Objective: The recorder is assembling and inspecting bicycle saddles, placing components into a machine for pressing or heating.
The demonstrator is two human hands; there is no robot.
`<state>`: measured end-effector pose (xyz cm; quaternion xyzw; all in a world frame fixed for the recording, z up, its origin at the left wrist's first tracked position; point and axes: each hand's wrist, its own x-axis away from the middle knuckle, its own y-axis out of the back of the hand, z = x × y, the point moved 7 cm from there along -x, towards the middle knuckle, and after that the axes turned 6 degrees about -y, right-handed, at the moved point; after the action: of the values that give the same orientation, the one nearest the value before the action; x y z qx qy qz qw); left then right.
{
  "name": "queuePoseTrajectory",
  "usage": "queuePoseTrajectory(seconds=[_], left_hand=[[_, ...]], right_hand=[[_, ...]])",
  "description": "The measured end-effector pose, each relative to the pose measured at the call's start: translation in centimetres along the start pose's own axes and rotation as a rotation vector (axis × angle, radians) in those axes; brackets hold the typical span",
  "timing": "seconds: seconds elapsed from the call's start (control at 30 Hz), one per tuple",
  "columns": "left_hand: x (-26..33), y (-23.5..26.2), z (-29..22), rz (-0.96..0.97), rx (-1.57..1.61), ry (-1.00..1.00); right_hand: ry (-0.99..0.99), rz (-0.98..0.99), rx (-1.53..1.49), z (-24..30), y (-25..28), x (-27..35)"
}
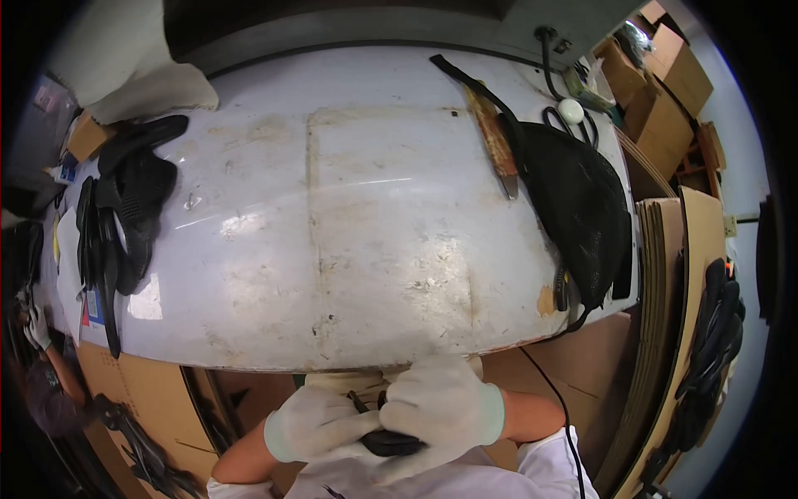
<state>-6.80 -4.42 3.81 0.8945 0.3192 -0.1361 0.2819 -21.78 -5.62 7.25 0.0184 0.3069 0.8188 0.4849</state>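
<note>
Both my hands wear white gloves with mint-green cuffs and are close together at the near edge of the table, low in front of my body. Between them is a small, dark, curved black piece (391,443), mostly covered by the gloves, so its kind does not show. My left hand (320,424) has its fingers closed around the piece's left side. From the right, my right hand (440,407) grips it, fingers curled over the top. A thin black end pokes up between the gloves.
The scuffed white table (382,249) spreads ahead. Black moulded pieces (133,200) are piled at its left. A black mesh bag (578,200) and a rusty-brown blade-like tool (497,154) lie right. Cardboard sheets (661,274) stand beside it. A co-worker's gloved hand (37,328) shows far left.
</note>
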Motion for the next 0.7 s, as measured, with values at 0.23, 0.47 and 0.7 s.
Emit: queuePoseTrajectory(seconds=[0.23, 0.47, 0.7], left_hand=[[-0.2, 0.3, -0.3, -0.018, -0.057, 0.004], [-0.4, 1.7, -1.5, -0.159, -0.264, 0.112], [0.2, 1.7, -2.2, -0.224, -0.38, 0.096]], right_hand=[[0.056, -0.048, -0.042, 0.3, -0.5, -0.3], [0.09, -0.128, -0.082, 0.5, -0.8, -0.5], [0.123, -0.157, -0.132, 0.2, -1.9, 0.3]])
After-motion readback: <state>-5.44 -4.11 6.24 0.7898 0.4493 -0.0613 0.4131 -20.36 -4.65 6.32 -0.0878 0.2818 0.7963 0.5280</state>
